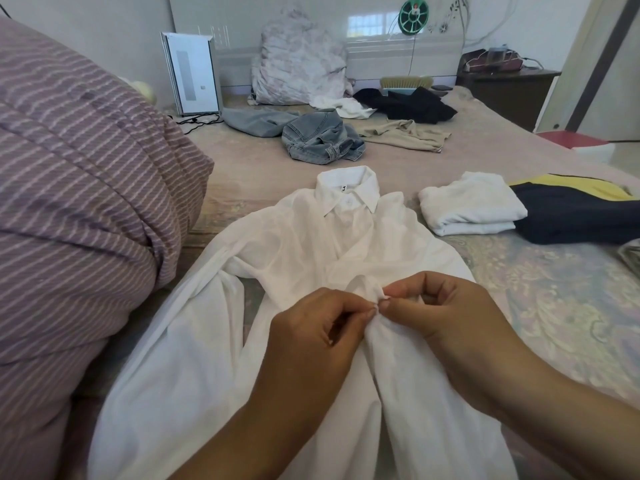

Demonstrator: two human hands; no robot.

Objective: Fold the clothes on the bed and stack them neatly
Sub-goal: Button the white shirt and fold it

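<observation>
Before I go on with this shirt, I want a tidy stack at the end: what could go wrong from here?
1. Both hands, left hand and right hand, pinch the white shirt at one spot on its front; pulling there may bunch it.
2. Its left sleeve lies against the striped quilt, so it could snag or fold crooked.
3. The folded white garment sits close by; a sweeping sleeve might disturb it.

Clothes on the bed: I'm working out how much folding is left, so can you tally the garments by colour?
White: 3, the shirt both hands pinch, a folded piece, a crumpled one
Blue denim: 1
Grey: 1
Beige: 1
Black: 1
Navy and yellow: 1, folded
Total: 8
</observation>
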